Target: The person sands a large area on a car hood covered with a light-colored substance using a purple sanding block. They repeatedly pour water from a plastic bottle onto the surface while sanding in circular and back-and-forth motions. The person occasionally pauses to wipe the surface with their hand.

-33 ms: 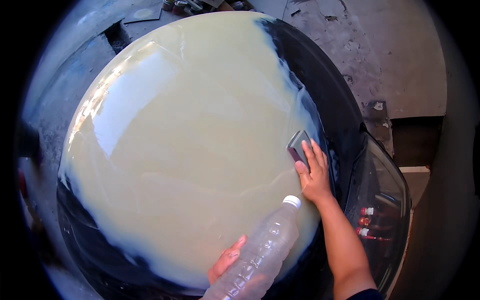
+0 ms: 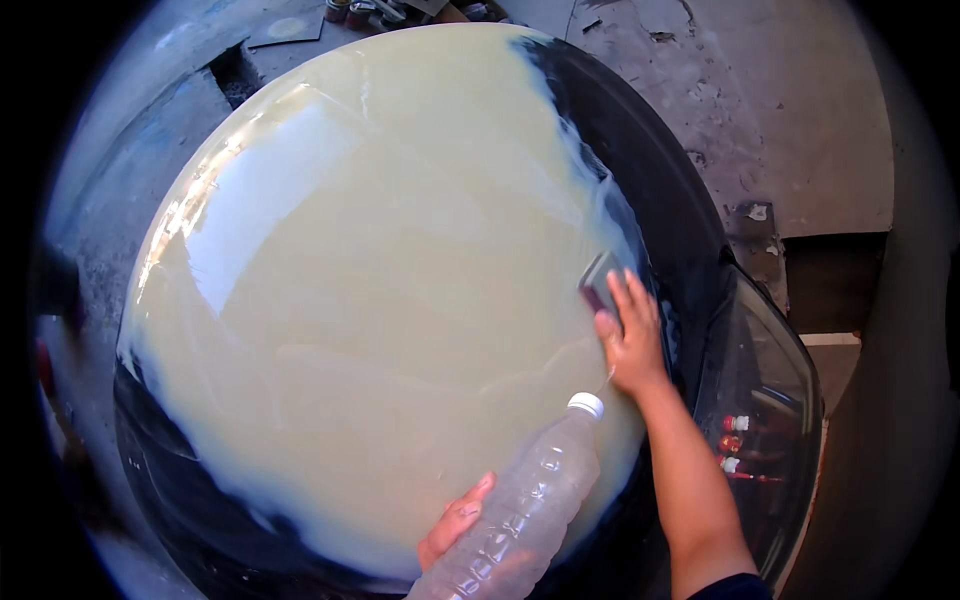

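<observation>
Nudged forward, right hand (image 2: 634,343) grips maroon-edged grey block (image 2: 600,280), left hand (image 2: 457,521) clear bottle (image 2: 530,490).

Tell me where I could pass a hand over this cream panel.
The cream panel is bare across its middle, between the bright reflection and the gray block. It's crowded toward lower right, where the bottle, left hand, right hand and block bunch together.

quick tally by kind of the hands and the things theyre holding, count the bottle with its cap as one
Hands: 2 (left hand, right hand)
Clear plastic bottle: 1
Hand-sized block: 1
Total: 4
</observation>
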A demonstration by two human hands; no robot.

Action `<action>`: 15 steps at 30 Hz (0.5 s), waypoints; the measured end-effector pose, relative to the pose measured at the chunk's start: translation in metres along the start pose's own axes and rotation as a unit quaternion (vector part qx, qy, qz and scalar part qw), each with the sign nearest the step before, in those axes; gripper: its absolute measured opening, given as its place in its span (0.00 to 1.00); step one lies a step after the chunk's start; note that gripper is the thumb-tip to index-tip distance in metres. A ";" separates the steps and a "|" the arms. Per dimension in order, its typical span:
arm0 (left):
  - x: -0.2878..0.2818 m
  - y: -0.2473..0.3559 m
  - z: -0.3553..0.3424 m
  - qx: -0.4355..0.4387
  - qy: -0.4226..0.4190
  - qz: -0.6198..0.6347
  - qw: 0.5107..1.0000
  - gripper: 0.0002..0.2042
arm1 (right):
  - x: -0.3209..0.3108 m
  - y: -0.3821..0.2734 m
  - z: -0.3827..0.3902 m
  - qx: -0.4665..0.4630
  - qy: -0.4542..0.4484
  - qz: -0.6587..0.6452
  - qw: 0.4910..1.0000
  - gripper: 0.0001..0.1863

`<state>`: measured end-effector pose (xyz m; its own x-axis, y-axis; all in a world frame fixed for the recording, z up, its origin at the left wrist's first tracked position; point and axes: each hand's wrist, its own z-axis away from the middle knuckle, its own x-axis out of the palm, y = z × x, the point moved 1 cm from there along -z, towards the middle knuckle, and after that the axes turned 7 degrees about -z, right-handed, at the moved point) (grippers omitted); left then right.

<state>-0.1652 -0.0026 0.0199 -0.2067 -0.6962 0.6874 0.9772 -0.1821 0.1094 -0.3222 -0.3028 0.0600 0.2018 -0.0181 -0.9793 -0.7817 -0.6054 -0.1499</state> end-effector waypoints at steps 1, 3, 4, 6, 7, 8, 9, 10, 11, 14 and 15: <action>-0.004 -0.016 0.003 0.108 -0.013 -0.106 0.988 0.21 | 0.004 0.012 -0.016 -0.006 0.007 0.001 1.000 0.26; 0.002 -0.020 0.005 0.218 -0.038 -0.223 0.949 0.22 | 0.005 0.042 -0.063 0.057 0.042 0.031 0.997 0.26; 0.013 -0.011 0.010 0.220 -0.043 -0.238 0.945 0.22 | 0.003 0.059 -0.085 0.082 0.048 0.049 0.994 0.26; 0.019 -0.009 0.010 0.193 -0.048 -0.209 0.957 0.20 | -0.010 0.083 -0.118 0.165 0.037 0.094 0.981 0.28; 0.016 -0.010 0.009 0.158 -0.039 -0.173 0.971 0.19 | -0.010 0.082 -0.121 0.169 0.041 0.083 0.981 0.27; 0.013 -0.011 0.009 0.117 -0.028 -0.135 0.984 0.18 | -0.009 0.081 -0.118 0.174 0.040 0.074 0.981 0.27; 0.012 -0.011 0.009 0.085 -0.012 -0.095 0.992 0.17 | -0.003 0.070 -0.106 0.130 0.031 0.042 0.990 0.27; 0.011 -0.011 0.009 0.052 0.001 -0.055 0.997 0.16 | 0.003 0.057 -0.079 0.087 0.024 0.011 0.996 0.27; 0.008 -0.009 0.008 0.046 0.007 -0.039 0.998 0.16 | 0.006 0.035 -0.052 0.057 0.012 0.005 0.998 0.27; -0.002 -0.013 0.003 0.038 0.005 -0.034 0.999 0.17 | -0.006 -0.012 0.023 0.008 -0.024 -0.005 1.000 0.28; 0.002 -0.010 0.002 0.026 0.008 -0.034 0.999 0.19 | -0.006 -0.008 0.018 0.000 -0.019 0.004 1.000 0.27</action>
<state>-0.1749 -0.0004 0.0214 -0.2735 -0.6947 0.6653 0.9619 -0.1931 0.1938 -0.3282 -0.2838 0.0646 0.1739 0.0077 -0.9847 -0.7835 -0.6046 -0.1431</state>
